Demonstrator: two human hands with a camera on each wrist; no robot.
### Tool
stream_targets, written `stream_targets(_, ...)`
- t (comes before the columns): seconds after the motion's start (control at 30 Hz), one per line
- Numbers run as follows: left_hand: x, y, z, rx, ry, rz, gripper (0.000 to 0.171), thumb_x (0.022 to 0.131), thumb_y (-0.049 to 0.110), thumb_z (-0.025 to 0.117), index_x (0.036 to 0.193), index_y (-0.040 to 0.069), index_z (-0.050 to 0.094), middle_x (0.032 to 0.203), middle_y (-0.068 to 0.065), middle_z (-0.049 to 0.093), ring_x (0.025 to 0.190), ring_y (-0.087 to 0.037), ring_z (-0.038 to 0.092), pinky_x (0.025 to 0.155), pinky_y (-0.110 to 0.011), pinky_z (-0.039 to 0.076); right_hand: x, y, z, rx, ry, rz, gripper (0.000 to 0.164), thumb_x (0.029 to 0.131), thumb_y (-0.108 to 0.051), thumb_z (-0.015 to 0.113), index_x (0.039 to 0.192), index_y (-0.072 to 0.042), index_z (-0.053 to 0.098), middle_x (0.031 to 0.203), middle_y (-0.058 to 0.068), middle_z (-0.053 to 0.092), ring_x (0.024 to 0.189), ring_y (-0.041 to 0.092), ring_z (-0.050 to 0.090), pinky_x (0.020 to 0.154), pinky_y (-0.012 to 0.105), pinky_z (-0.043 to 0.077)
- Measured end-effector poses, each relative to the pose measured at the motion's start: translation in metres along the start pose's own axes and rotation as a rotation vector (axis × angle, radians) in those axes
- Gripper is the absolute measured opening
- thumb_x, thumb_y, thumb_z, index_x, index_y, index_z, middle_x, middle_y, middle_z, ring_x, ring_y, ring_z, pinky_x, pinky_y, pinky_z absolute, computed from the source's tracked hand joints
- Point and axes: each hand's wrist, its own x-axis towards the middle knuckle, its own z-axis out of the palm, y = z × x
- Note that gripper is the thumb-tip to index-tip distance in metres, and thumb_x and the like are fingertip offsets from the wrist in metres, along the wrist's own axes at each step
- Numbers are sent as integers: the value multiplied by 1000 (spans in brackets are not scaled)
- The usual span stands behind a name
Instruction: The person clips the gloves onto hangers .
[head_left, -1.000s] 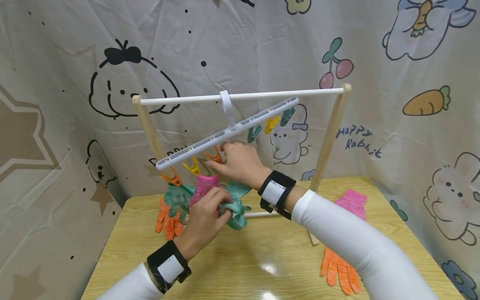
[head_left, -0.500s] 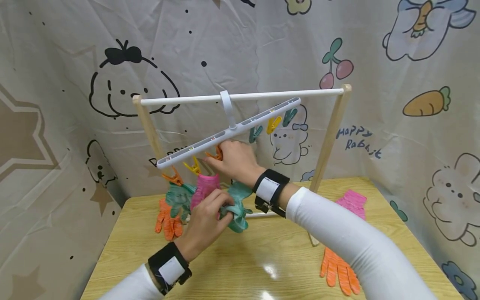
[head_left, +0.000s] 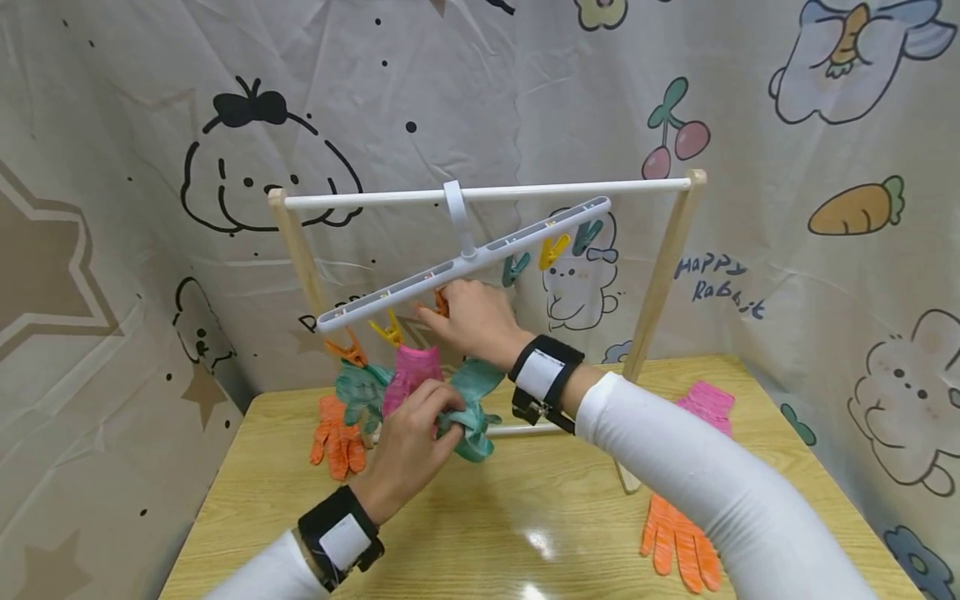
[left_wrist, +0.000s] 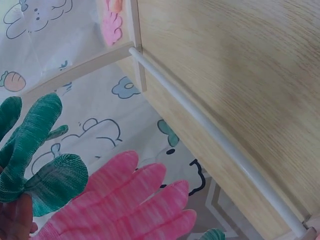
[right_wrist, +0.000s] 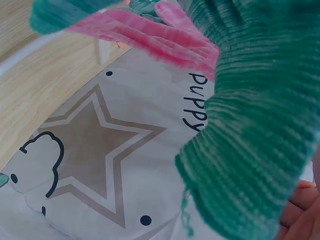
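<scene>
My left hand (head_left: pixel 412 437) pinches a green knit glove (head_left: pixel 472 429) below the hanger bar; its ribbed cuff (right_wrist: pixel 260 130) fills much of the right wrist view. Above it, my right hand (head_left: pixel 480 321) grips an orange clip (head_left: pixel 442 302) under the grey-white hanger (head_left: pixel 467 262), with the clip's lower part hidden by the fingers. Just left, a pink glove (head_left: pixel 414 371) hangs from a yellow clip (head_left: pixel 387 330), partly behind my left hand. Another green glove (head_left: pixel 362 390) hangs from an orange clip (head_left: pixel 348 350) at the hanger's left end.
The hanger hooks over the white rod (head_left: pixel 570 190) of a wooden-legged rack (head_left: pixel 660 283). Two teal clips and a yellow clip (head_left: pixel 553 251) hang at its right. Orange gloves lie left (head_left: pixel 337 442) and right (head_left: pixel 678 542) on the table, with a pink glove (head_left: pixel 707 407) at right.
The hanger has swung slightly, its right end shifting right. My right hand has closed on the orange clip, which shows less now. The left hand stays nearly still with the green glove.
</scene>
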Motion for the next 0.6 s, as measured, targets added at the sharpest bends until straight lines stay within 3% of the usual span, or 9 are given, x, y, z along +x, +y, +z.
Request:
stream_targets(0.27, -5, -6, 4, 41, 72, 21, 28, 76, -8, 77, 94, 10, 64, 98, -3, 64, 86, -12, 64, 71, -26, 57, 1, 0, -3, 8, -8, 31, 41, 100, -44, 59, 71, -15, 53, 57, -4, 44, 49, 12, 47, 40, 23, 30)
stream_targets(0.47, -7, -11, 6, 39, 135, 15, 31, 74, -12, 78, 91, 6, 60, 93, -5, 61, 80, -14, 62, 67, -28, 57, 3, -3, -5, 17, -18, 46, 48, 102, -43, 55, 62, -17, 46, 54, -5, 40, 47, 11, 44, 39, 22, 28)
stream_targets(0.6, -8, -14, 6, 50, 154, 9, 33, 72, -13, 79, 89, 6, 57, 91, -6, 60, 78, -15, 62, 66, -28, 57, 4, -4, -6, 34, -13, 52, 52, 104, -43, 50, 59, -18, 46, 54, -5, 48, 48, 13, 50, 39, 23, 29)
